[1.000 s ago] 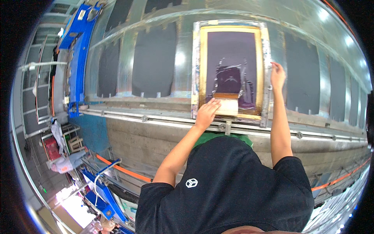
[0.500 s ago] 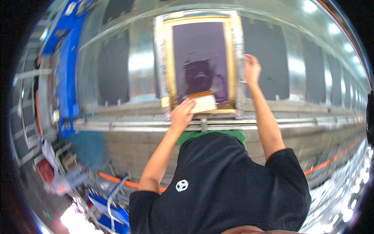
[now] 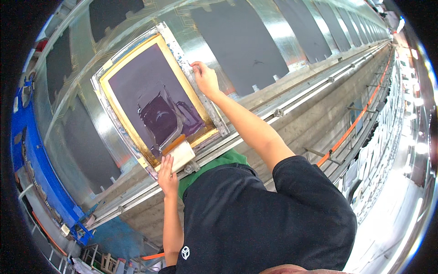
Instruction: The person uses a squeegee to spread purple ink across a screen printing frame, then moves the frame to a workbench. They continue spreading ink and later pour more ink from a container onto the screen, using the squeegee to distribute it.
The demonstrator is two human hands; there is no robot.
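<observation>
A screen-printing frame [image 3: 178, 58] with a yellow inner border lies slanted on the long table, around a dark purple mesh [image 3: 134, 75]. Wet dark ink [image 3: 159, 114] lies in a glossy patch on the lower half of the mesh. At the frame's near end rests a squeegee [image 3: 181, 156] with a pale handle and an orange-brown blade. My left hand [image 3: 169, 177] has its fingers closed on the squeegee's left end; the thumb's grip is partly hidden. The fingers of my right hand [image 3: 206, 82] pinch the outer right edge of the frame.
Dark grey printed panels [image 3: 242, 41] run in a row along the shiny table. A metal rail [image 3: 301, 108] follows its near edge. To the left stands a blue machine part [image 3: 39, 169]. An orange strip [image 3: 351, 130] runs below the rail at the right.
My view has turned, so the frame and table now appear tilted and further left. Both hands keep about the same places on the squeegee and the frame.
</observation>
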